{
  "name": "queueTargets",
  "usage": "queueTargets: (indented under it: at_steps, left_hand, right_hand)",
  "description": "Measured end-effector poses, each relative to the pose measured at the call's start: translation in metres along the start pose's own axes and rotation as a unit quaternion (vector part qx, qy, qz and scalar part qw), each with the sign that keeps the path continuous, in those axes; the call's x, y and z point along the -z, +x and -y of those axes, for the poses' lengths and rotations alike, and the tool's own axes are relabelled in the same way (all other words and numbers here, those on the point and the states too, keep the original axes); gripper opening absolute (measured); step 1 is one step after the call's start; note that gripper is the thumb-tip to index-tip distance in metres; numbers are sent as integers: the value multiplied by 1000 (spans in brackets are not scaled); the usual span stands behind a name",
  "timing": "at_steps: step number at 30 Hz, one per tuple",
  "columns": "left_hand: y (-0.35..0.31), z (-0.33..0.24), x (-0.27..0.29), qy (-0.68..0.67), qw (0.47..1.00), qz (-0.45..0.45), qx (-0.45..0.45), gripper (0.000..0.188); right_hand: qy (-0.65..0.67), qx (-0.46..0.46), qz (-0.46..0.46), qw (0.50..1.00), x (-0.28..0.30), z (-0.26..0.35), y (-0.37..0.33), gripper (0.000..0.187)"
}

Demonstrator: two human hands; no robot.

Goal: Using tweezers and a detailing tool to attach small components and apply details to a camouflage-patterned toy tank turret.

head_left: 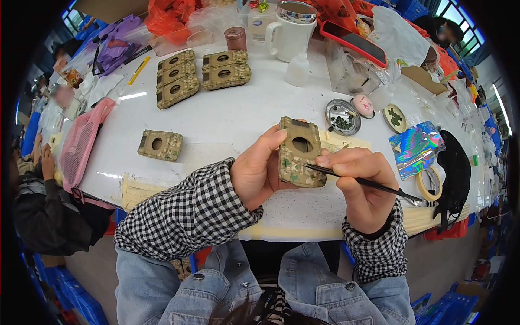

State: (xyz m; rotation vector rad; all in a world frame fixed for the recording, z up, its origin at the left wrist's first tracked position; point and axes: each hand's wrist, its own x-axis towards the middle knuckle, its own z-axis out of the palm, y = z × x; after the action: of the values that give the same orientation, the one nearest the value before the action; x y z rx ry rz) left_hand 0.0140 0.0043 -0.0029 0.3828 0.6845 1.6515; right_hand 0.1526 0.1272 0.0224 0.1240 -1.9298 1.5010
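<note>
While holding a camouflage shell [291, 158] in the left hand [259, 169], pointing black tweezers [374, 184] at its face with the right hand [369, 176]. Gripping the shell between left thumb and half-curled fingers, mostly hidden behind it. Pinching the tweezers between right thumb and fingertips in a nearly closed hand, aiming below the dark round hole. Unable to tell whether touching the face or just above it. Holding the shell above the white table [238, 116], near its front edge, between both hands. Seeing a clear dish [330, 125] of dark green bits just beyond, next to a pink egg-shaped thing [363, 105]; farther right, a shiny foil bag [413, 150] and a roll of tape [439, 189]. Leftward, seeing a lone shell [171, 148] and, well behind it, two rows of others [178, 90] near a yellow stick [138, 71].
</note>
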Motion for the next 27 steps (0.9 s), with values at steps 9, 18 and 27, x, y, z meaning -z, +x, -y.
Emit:
queueTargets:
  at_steps: [9, 18, 27]
  left_hand:
    - [0, 0, 0, -2, 1000, -3, 11, 49]
    - [2, -1, 0, 13, 999, 26, -16, 49]
    - [-2, -8, -7, 63, 996, 55, -36, 65]
  right_hand:
    - [-11, 7, 5, 1000, 1, 1, -1, 14]
    - [-277, 307, 110, 904, 8, 18, 6, 29]
    - [-214, 292, 131, 923, 6, 11, 0, 28]
